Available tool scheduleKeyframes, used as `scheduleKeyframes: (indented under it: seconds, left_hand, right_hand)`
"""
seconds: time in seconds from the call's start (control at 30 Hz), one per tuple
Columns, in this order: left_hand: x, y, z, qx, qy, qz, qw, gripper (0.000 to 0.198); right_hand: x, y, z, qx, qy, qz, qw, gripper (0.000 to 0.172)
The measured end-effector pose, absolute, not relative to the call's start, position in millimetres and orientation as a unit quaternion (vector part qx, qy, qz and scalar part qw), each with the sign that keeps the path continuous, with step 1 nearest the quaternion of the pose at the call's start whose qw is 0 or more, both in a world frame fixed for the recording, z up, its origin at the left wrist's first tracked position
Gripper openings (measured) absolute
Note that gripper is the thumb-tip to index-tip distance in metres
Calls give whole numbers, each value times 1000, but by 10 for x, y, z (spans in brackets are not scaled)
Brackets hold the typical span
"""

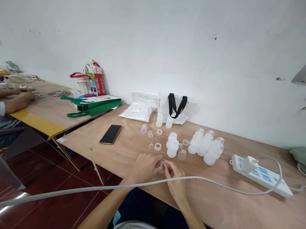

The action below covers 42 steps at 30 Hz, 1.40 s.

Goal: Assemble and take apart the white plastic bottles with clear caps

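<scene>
Clear plastic piece, left hand, right hand pinching

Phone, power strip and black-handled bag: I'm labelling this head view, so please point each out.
phone [110, 134], head view, middle of its dark screen.
power strip [264, 176], head view, top face by the blue sockets.
black-handled bag [171, 103], head view, left black strap.
</scene>
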<state>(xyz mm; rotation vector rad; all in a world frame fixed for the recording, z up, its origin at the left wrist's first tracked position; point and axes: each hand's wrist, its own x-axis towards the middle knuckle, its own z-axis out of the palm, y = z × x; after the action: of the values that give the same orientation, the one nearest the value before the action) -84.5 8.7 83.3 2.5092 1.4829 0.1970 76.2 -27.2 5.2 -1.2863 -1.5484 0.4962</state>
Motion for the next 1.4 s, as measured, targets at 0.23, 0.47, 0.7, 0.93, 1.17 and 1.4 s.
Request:
scheduleKeyframes:
  seconds: [0.23,0.47,0.7,0.93,1.17,1.4]
  left_hand:
    - [-802,67,861,852,512,41,107,25]
    - [-864,110,823,836,518,91,158,26]
    - [-1054,260,859,807,542,160,169,19]
    - [-1073,401,730,792,569,164,149,17]
    - [-822,315,538,802,592,49,62,24]
    - [-677,185,489,834,544,-1,91,30]
  right_hand:
    - [751,-276,40,-541,-652,181,500,22]
    - [733,-272,125,-525,-623,248,524,26]
    - [713,-285,100,-501,-646,276,506,36]
    - [712,-289,63,-502,-663,239,501,34]
    - [709,-284,61,-496,-675,209,505,31]
    - [721,-274,59,-517,-669,171,506,29]
